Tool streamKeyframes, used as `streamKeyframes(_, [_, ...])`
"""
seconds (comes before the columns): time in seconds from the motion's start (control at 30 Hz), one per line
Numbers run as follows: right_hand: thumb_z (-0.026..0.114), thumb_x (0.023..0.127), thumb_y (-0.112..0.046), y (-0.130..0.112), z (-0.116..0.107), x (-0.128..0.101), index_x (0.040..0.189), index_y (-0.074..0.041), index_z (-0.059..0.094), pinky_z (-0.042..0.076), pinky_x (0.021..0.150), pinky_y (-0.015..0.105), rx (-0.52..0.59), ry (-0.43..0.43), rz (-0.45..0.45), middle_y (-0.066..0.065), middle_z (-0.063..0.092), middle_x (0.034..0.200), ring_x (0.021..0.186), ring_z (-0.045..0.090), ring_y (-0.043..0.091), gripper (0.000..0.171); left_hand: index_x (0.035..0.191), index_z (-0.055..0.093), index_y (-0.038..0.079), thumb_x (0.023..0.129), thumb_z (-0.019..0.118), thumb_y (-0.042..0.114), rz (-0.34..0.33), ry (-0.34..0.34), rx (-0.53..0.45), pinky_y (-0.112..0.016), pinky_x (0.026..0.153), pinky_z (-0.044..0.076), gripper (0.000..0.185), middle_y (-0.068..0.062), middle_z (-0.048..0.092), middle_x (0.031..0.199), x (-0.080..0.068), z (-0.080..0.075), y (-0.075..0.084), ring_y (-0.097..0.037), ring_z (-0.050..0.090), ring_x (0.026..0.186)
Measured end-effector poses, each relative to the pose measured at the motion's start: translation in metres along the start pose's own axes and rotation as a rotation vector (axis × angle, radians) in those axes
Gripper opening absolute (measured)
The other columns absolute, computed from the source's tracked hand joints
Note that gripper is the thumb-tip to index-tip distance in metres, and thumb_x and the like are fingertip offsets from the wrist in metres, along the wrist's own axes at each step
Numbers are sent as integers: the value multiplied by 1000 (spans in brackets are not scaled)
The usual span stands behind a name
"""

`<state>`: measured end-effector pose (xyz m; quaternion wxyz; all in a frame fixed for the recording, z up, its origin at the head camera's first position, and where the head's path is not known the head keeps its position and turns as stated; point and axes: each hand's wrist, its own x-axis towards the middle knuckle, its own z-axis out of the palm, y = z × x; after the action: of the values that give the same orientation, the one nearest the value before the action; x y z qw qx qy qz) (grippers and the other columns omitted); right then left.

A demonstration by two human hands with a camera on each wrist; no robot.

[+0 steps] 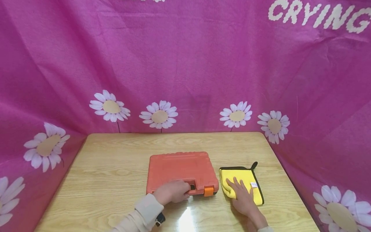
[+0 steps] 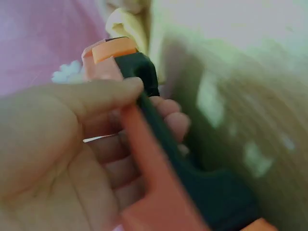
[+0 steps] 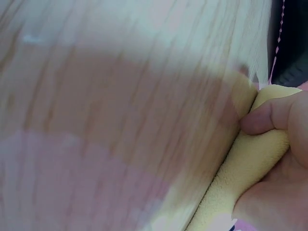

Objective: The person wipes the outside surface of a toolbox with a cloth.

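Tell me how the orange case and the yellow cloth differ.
The orange case is rigid, ribbed and larger; the yellow cloth is soft, flat, smaller and black-edged. The left hand grips the case's handle; the right hand rests on the cloth. Both lie on the table.

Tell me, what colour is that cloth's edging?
Black, around the yellow cloth under the right hand; clearest in the head view.
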<state>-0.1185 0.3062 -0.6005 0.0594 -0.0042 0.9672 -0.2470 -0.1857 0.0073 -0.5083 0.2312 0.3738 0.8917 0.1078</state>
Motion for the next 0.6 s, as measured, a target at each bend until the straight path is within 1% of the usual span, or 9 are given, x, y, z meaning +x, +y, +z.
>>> streamKeyframes(0.1, [61,75,7,0,0,0,150,-10,45,1,99,85,-1,2,-5,28,28,156,142,18,55,79,76,61,18,101,60,20,-16,-48,4,-25,53,37,25,7,49,64,1,12,3,-9,41,56])
streamKeyframes(0.2, [61,74,7,0,-1,-2,150,-9,45,2,99,85,-3,6,-7,28,28,156,142,18,55,79,74,59,18,100,58,17,-36,-70,7,-25,48,33,26,6,46,62,1,21,5,-10,39,53])
streamKeyframes(0.3, [61,74,7,-1,-1,-2,150,-9,45,1,99,85,4,8,-7,28,28,156,142,17,55,80,72,58,18,99,58,14,-53,-75,4,-25,47,31,27,5,45,61,1,27,6,-10,38,52])
streamKeyframes(0.47, [60,74,8,-2,-1,-2,151,-9,44,1,99,84,15,-7,3,28,26,157,142,16,55,80,70,56,17,98,58,12,-58,-62,8,-25,44,29,29,5,44,60,2,32,8,-10,36,50])
streamKeyframes(0.6, [60,75,7,-3,-1,-1,151,-10,44,1,99,85,6,-17,13,28,26,157,143,16,54,80,71,56,16,98,59,11,-83,-45,-3,-26,46,31,27,4,46,63,3,34,10,-11,39,53])
